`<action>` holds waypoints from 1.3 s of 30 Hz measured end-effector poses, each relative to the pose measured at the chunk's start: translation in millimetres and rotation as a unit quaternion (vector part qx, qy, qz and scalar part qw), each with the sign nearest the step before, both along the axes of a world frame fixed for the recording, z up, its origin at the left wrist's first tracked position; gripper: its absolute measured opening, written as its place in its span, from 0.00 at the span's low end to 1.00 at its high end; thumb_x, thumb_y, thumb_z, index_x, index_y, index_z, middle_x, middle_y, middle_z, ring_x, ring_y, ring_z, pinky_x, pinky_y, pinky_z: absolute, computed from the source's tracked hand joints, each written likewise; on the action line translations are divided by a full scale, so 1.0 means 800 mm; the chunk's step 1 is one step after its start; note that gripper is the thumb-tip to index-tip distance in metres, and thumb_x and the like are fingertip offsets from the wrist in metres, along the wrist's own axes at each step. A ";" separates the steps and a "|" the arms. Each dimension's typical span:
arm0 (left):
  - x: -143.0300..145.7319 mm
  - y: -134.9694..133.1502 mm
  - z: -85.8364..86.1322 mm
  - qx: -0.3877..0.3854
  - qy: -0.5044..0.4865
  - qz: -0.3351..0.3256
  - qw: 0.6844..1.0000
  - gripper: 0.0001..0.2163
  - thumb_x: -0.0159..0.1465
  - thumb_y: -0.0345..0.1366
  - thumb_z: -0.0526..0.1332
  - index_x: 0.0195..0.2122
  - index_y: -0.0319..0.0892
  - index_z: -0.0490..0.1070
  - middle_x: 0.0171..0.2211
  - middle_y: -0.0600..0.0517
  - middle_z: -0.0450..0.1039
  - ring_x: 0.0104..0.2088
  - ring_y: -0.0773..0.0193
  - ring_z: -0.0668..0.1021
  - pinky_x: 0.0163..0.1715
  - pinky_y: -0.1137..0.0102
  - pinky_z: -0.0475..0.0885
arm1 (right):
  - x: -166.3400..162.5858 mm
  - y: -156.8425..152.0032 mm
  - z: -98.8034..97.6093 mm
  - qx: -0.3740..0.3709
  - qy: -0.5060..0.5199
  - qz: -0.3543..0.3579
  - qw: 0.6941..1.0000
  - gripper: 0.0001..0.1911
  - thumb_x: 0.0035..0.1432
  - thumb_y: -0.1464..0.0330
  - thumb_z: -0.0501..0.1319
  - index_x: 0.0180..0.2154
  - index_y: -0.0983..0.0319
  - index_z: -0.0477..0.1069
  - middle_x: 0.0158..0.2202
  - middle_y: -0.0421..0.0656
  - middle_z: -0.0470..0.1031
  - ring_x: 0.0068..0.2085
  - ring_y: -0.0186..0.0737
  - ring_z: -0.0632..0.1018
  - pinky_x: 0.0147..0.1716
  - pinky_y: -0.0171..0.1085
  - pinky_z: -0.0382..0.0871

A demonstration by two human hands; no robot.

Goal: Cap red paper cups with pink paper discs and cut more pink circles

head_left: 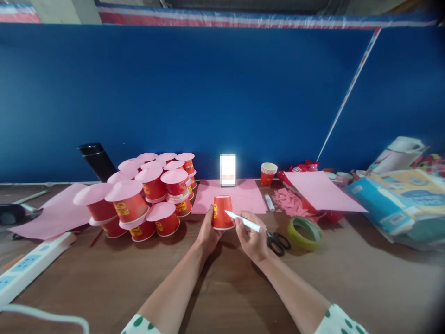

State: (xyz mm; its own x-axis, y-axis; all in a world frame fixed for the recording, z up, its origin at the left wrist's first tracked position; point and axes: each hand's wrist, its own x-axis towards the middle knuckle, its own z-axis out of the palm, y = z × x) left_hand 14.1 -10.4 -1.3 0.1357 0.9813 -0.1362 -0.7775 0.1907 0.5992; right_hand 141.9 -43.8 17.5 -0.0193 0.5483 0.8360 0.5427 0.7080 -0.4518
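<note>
In front of me a red paper cup (221,207) with yellow print is held upside down, its rim toward the table. My left hand (208,227) grips its left side. A white marker pen (247,222) is pinched in my right hand (253,237), its tip at the cup's printed front; whether it touches cannot be made out. Behind the cup lies a pink paper sheet (205,199). To the left, several red cups (130,209) stand upside down in stacked layers, topped with pink paper cones (124,190).
Black-handled scissors (278,243) and a tape roll (305,233) lie right of my right hand. Further right are pink scraps (288,202), nested cups (268,174) and a blue-yellow package (399,199). A power strip (34,266) and a black bottle (97,160) are at left.
</note>
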 end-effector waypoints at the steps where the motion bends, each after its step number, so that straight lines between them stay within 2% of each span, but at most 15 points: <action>1: 0.000 0.000 0.000 -0.002 0.002 0.000 1.000 0.12 0.58 0.42 0.60 0.35 0.36 0.70 0.28 0.50 0.73 0.27 0.66 0.75 0.36 0.69 0.72 | 0.000 0.000 0.000 0.000 0.000 0.000 1.000 0.06 0.58 0.74 0.54 0.36 0.63 0.69 0.30 0.44 0.75 0.32 0.38 0.76 0.33 0.36 0.70; 9: -0.002 -0.001 0.002 0.002 0.014 -0.004 1.000 0.14 0.57 0.44 0.60 0.36 0.36 0.70 0.30 0.49 0.73 0.30 0.63 0.76 0.36 0.68 0.72 | 0.001 0.002 0.000 0.000 -0.003 0.006 1.000 0.06 0.58 0.74 0.53 0.35 0.62 0.69 0.29 0.44 0.74 0.31 0.38 0.75 0.32 0.37 0.70; 17: -0.004 0.001 0.000 0.007 -0.001 -0.006 1.000 0.13 0.58 0.43 0.59 0.34 0.37 0.70 0.29 0.49 0.74 0.28 0.64 0.75 0.35 0.68 0.73 | 0.001 0.001 0.002 0.008 -0.001 0.002 1.000 0.06 0.59 0.74 0.53 0.34 0.62 0.68 0.28 0.44 0.74 0.31 0.38 0.75 0.32 0.37 0.70; 31: -0.006 0.000 -0.002 0.017 -0.004 -0.008 1.000 0.15 0.57 0.44 0.59 0.37 0.37 0.70 0.31 0.49 0.74 0.30 0.63 0.76 0.34 0.68 0.72 | 0.001 0.001 0.004 0.000 -0.004 -0.011 1.000 0.06 0.59 0.72 0.53 0.32 0.62 0.68 0.27 0.44 0.74 0.30 0.37 0.76 0.31 0.36 0.70; 39: -0.007 0.001 -0.003 0.005 0.004 -0.002 1.000 0.14 0.57 0.45 0.59 0.35 0.38 0.70 0.30 0.49 0.74 0.29 0.63 0.76 0.33 0.68 0.72 | 0.003 0.003 0.002 -0.009 0.002 -0.009 1.000 0.07 0.59 0.72 0.53 0.30 0.62 0.68 0.27 0.45 0.74 0.30 0.38 0.76 0.31 0.36 0.70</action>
State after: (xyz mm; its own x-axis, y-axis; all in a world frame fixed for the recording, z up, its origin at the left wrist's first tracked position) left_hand 8.8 -9.3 -3.8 0.1386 0.9822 -0.1269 -0.7721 0.1873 0.6073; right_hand 144.1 -41.7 18.9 -0.0054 0.5627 0.8266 0.5529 0.6904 -0.4664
